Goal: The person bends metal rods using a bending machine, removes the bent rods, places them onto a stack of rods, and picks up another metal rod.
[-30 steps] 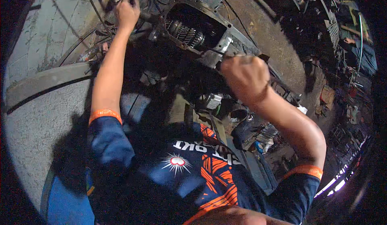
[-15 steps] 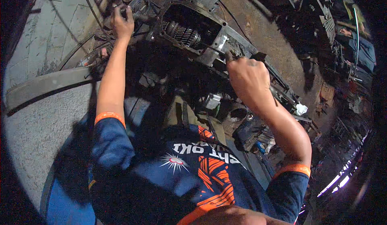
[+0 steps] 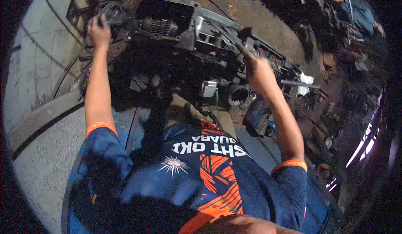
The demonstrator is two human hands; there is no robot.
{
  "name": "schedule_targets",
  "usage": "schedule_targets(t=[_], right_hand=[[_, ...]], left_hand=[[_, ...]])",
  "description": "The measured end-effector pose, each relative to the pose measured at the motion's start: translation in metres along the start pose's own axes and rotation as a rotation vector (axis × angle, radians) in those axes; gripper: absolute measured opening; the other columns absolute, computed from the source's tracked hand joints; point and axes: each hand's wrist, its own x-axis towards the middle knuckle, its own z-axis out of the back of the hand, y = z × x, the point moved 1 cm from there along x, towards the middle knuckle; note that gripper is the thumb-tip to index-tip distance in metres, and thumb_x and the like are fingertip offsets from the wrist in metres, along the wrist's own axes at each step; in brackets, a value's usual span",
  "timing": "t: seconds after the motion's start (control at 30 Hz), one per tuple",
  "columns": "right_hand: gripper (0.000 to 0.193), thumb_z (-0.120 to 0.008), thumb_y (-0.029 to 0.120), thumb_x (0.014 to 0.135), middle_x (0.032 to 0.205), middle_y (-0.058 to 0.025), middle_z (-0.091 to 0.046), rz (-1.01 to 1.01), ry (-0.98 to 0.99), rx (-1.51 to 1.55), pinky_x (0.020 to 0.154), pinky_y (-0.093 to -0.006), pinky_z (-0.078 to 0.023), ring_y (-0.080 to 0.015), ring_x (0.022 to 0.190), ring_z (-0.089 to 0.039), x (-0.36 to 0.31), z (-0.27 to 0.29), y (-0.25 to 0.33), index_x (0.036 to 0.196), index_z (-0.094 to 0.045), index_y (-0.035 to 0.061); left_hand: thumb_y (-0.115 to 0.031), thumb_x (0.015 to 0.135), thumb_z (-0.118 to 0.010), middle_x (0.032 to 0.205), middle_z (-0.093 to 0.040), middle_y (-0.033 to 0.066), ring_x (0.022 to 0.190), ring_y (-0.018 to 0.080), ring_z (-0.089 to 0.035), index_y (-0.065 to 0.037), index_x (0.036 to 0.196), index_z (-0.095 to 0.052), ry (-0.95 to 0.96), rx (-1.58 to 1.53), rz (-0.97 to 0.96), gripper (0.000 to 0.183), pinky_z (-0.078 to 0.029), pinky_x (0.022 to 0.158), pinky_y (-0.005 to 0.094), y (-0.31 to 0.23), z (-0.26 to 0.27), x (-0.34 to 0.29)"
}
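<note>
An open-topped gearbox housing (image 3: 190,28) lies ahead of me, with a row of toothed gears (image 3: 159,26) inside its dark cavity. At its left end my left hand (image 3: 99,33) reaches to a dark, rounded metal part (image 3: 113,14); its fingers are apart, and I cannot tell how firmly they touch it. To the right of the housing my right hand (image 3: 260,71) is closed around a thin dark rod-like tool (image 3: 239,45), which points up and left toward the metal bracket (image 3: 205,35). Motion blurs the tool's far end, so its kind is unclear.
A small silver block (image 3: 209,88) and a dark round ring (image 3: 239,95) sit below the housing. White crumpled material (image 3: 305,83) lies at right. Another person's hand (image 3: 379,29) shows at the upper right. A curved grey rail (image 3: 46,121) runs along the left.
The view has shifted, so the housing sits further left and higher. My right hand has drawn away from the bracket, and more of the rod-like tool shows. My left hand stays by the rounded part.
</note>
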Motion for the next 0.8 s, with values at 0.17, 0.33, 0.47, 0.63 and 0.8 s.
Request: schedule_targets(t=[0.17,0.33,0.47,0.63,0.8], right_hand=[[0.056,-0.045,-0.006,0.076,0.075,-0.0158,-0.058,0.031,-0.324,0.406,0.063,-0.0301,-0.043,-0.0177,0.064,-0.05,-0.122,-0.123,-0.09,0.131,-0.041,0.0024],[0.049,-0.045,-0.002,0.079,0.086,-0.0187,-0.062,0.047,-0.383,0.577,0.06,-0.0266,-0.042,-0.0113,0.065,-0.048,-0.161,-0.138,-0.094,0.128,-0.045,0.0],[0.048,-0.052,0.005,0.078,0.104,-0.0268,-0.058,-0.042,-0.083,0.709,0.087,-0.0383,-0.044,-0.0396,0.098,-0.056,-0.154,-0.102,-0.089,0.126,-0.046,0.0012],[0.044,-0.052,0.007,0.077,0.097,-0.0296,-0.058,0.122,-0.158,0.699,0.083,-0.0435,-0.044,-0.0419,0.092,-0.056,-0.107,-0.109,-0.092,0.12,-0.05,-0.0009],[0.031,-0.053,0.007,0.072,0.078,-0.0287,-0.059,0.156,-0.243,0.683,0.075,-0.0485,-0.047,-0.0445,0.079,-0.058,-0.103,-0.087,-0.092,0.099,-0.058,-0.0073]], left_hand=[[-0.024,0.083,-0.061,0.091,-0.061,0.0207,0.087,0.0373,-0.055,0.005,0.089,-0.062,-0.091,-0.07,0.071,0.03,-0.042,0.08,0.0443,-0.01,0.001,-0.035],[-0.011,0.081,-0.06,0.095,-0.06,0.0216,0.09,0.0358,-0.054,0.008,0.092,-0.058,-0.028,-0.112,0.309,0.022,-0.041,0.084,0.0427,-0.062,0.048,-0.166],[-0.012,0.083,-0.058,0.101,-0.059,0.0158,0.097,0.0273,-0.054,0.006,0.101,-0.056,0.217,-0.391,0.606,0.025,-0.039,0.091,0.0364,-0.158,0.081,-0.304],[-0.01,0.08,-0.059,0.086,-0.062,0.0135,0.079,0.0229,-0.057,0.001,0.102,-0.058,0.44,-0.432,0.726,0.025,-0.045,0.076,0.0351,-0.253,0.073,-0.413],[-0.012,0.081,-0.059,0.078,-0.064,0.0127,0.072,0.0184,-0.061,0.002,0.099,-0.059,0.533,-0.556,0.631,0.023,-0.047,0.065,0.0304,-0.325,0.045,-0.458]])
